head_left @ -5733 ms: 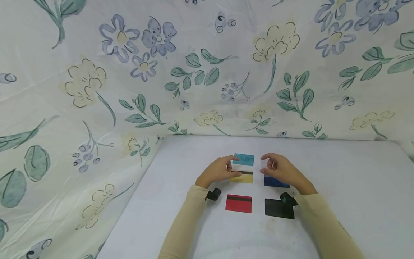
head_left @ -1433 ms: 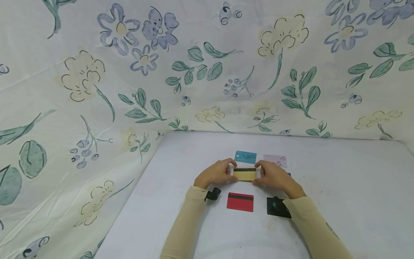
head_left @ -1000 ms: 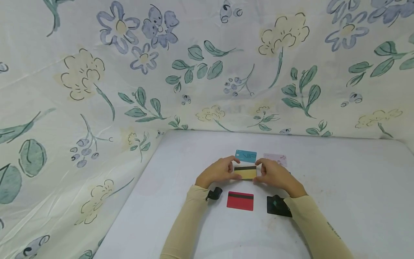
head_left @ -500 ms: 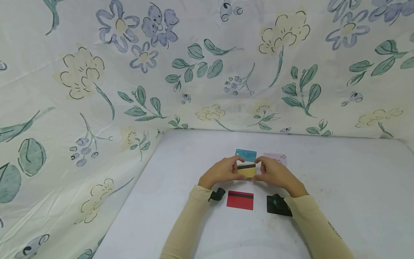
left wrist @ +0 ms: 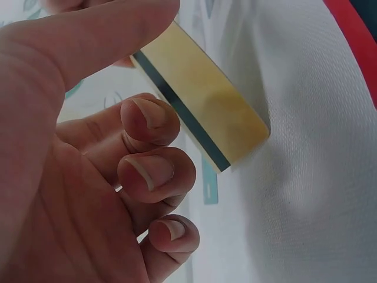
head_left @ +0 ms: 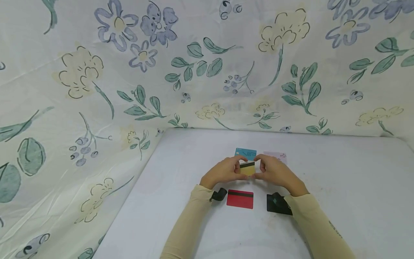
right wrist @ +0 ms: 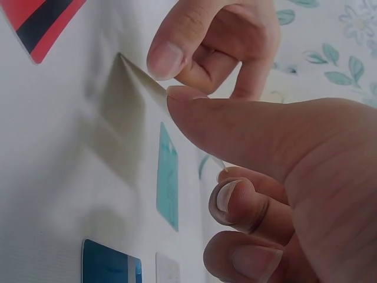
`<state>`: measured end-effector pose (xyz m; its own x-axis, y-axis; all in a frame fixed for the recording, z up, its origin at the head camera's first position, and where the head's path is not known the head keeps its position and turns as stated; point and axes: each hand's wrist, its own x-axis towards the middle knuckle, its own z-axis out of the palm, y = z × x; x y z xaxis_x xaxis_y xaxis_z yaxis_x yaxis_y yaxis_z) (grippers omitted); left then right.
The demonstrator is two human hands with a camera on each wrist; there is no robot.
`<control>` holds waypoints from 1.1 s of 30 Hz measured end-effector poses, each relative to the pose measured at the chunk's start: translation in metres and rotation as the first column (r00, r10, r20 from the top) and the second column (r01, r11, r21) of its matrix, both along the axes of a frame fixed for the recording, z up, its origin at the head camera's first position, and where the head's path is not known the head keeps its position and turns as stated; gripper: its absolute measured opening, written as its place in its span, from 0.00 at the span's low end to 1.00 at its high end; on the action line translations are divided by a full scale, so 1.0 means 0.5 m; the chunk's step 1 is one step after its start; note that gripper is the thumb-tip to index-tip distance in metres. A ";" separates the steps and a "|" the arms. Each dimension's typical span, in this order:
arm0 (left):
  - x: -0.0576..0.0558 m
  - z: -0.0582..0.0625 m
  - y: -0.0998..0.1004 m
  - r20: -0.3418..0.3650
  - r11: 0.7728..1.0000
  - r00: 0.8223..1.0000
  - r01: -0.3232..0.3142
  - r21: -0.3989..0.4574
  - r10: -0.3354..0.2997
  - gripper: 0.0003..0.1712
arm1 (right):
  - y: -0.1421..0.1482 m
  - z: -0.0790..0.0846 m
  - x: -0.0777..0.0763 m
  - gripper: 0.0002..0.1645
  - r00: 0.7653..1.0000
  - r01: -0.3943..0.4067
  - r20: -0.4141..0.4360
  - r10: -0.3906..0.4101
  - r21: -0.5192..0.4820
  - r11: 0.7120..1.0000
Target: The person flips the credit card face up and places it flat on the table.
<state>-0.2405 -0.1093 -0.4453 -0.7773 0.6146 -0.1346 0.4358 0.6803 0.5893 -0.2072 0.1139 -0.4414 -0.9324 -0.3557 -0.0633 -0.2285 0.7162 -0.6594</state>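
Observation:
A gold card with a black stripe (head_left: 248, 170) is held at the centre of the head view, between both hands. My left hand (head_left: 223, 169) pinches it, thumb on the near long edge and forefinger on the far one. In the left wrist view, one end of the gold card (left wrist: 221, 109) sticks out past the thumb. My right hand (head_left: 278, 171) grips the other end, its thumb close to the left thumb. Seen nearly edge-on in the right wrist view, the card (right wrist: 141, 76) is raised above the white table, over its shadow.
Behind the hands lie a light blue VIP card (head_left: 245, 153) and a pale pink card (head_left: 275, 155). Nearer are a red card (head_left: 240, 199) and a black card (head_left: 271, 208), partly covered by the right wrist camera. A dark blue card (right wrist: 106, 265) lies under the right hand.
Both hands have taken hold of the gold card, which lay on the table before, and lifted it. Over the last second my left hand slid right along it, towards my right hand.

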 end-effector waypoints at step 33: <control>0.005 -0.002 0.010 0.012 1.000 1.000 -0.012 -0.005 0.012 0.37 | -0.004 0.006 0.004 0.38 1.000 0.017 -0.008 -0.017 0.003 1.000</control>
